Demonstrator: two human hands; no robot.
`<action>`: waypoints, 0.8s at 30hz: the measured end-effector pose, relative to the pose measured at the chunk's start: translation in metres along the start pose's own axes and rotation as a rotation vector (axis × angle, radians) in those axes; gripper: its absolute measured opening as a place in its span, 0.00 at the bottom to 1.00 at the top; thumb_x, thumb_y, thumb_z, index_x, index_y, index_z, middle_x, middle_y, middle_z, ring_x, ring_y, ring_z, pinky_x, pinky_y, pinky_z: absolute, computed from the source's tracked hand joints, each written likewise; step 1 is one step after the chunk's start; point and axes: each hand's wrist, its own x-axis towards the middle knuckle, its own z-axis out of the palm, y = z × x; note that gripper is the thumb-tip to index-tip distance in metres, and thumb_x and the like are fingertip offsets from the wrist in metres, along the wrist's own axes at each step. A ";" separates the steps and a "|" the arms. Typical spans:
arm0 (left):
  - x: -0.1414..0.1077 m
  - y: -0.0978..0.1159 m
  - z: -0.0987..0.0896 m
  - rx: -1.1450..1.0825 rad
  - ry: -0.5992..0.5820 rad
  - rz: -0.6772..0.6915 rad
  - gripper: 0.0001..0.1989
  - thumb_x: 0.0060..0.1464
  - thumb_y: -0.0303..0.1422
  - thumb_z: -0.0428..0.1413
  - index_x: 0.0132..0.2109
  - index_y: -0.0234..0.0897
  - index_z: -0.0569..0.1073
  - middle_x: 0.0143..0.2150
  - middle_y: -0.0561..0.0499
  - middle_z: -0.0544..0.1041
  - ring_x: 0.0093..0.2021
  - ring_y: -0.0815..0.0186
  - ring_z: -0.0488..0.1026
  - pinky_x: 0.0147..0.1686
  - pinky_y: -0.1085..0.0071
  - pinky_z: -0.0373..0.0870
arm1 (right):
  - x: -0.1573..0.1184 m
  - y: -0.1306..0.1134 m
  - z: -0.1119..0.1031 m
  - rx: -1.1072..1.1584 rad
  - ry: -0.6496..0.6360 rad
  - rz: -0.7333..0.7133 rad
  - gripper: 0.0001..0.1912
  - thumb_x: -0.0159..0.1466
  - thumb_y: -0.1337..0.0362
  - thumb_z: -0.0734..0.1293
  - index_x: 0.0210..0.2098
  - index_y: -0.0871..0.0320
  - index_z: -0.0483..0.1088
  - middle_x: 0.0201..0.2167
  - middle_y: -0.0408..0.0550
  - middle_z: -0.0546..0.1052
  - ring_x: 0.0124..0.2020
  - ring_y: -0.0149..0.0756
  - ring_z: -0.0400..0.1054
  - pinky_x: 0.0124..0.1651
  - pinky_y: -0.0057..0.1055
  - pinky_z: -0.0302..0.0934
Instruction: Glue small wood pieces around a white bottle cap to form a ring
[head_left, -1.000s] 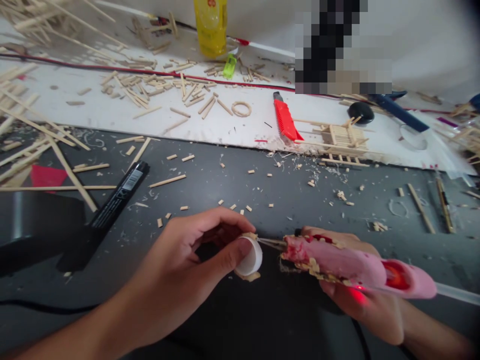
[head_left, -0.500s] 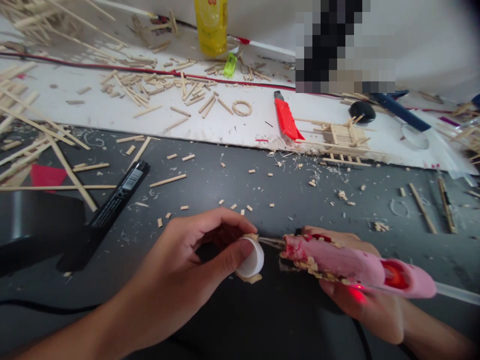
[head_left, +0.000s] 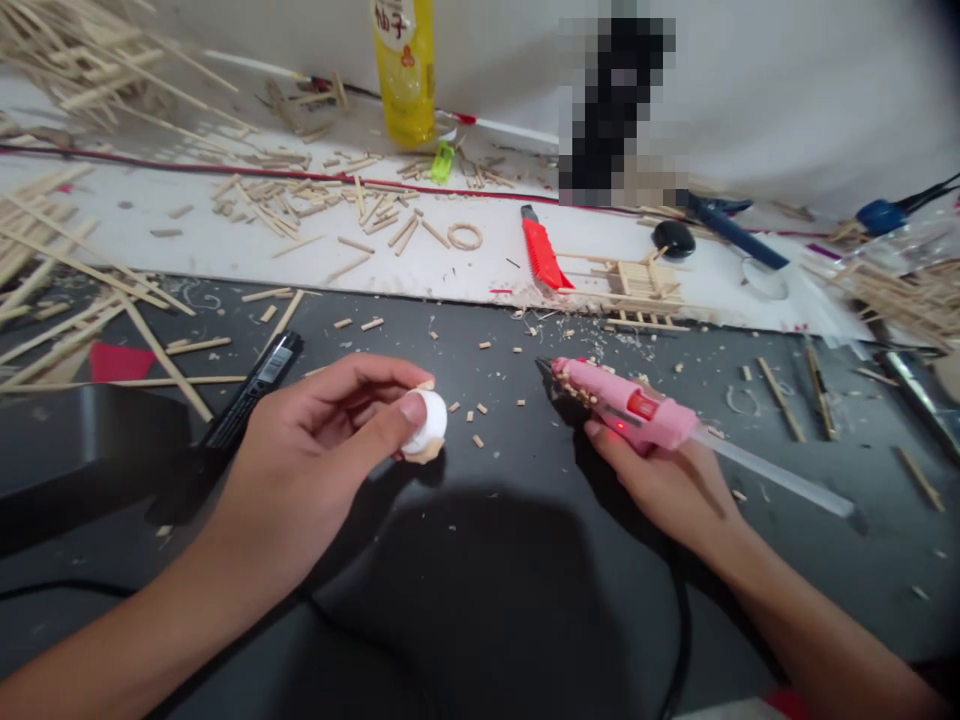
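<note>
Between the thumb and fingers of my left hand (head_left: 330, 430) is a small round white cap (head_left: 430, 424) with tan wooden pieces around its edge. My right hand (head_left: 660, 475) grips a pink hot glue gun (head_left: 611, 395) from below. Its nozzle points left and away, apart from the cap, and a red light glows on its side. From its back end sticks a long clear glue stick (head_left: 780, 475). Tiny cut wooden bits (head_left: 478, 441) lie on the dark table between my two hands.
A black marker (head_left: 251, 385) lies by my left wrist, near a dark box (head_left: 82, 460). Wooden sticks (head_left: 150, 340) are piled at left. Farther back are a red utility knife (head_left: 544, 250), a small stick structure (head_left: 645, 285), a stick ring (head_left: 465, 236) and a yellow bottle (head_left: 405, 70).
The glue gun has moved away from the cap, to the right and farther forward. My left hand has shifted left and forward with the cap still in it. The view has shifted slightly.
</note>
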 end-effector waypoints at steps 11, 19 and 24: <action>0.004 0.006 0.001 0.041 0.045 0.160 0.05 0.57 0.34 0.69 0.40 0.41 0.82 0.32 0.54 0.81 0.30 0.67 0.77 0.31 0.75 0.75 | -0.081 -0.046 0.011 0.113 0.168 -0.390 0.05 0.69 0.67 0.67 0.42 0.50 0.67 0.32 0.44 0.70 0.33 0.40 0.68 0.37 0.37 0.63; 0.004 0.008 0.000 0.082 0.036 0.206 0.08 0.57 0.32 0.69 0.42 0.40 0.80 0.36 0.55 0.81 0.33 0.68 0.78 0.34 0.76 0.76 | 0.002 -0.075 0.042 -0.221 -0.195 -0.334 0.11 0.74 0.69 0.64 0.49 0.59 0.78 0.43 0.53 0.81 0.44 0.44 0.77 0.50 0.41 0.69; 0.006 0.010 0.000 0.060 0.065 0.205 0.09 0.57 0.33 0.68 0.45 0.41 0.79 0.37 0.55 0.80 0.33 0.69 0.78 0.32 0.76 0.75 | 0.004 -0.070 0.054 -0.220 -0.169 -0.329 0.12 0.74 0.72 0.63 0.52 0.59 0.77 0.44 0.53 0.80 0.43 0.43 0.77 0.49 0.40 0.69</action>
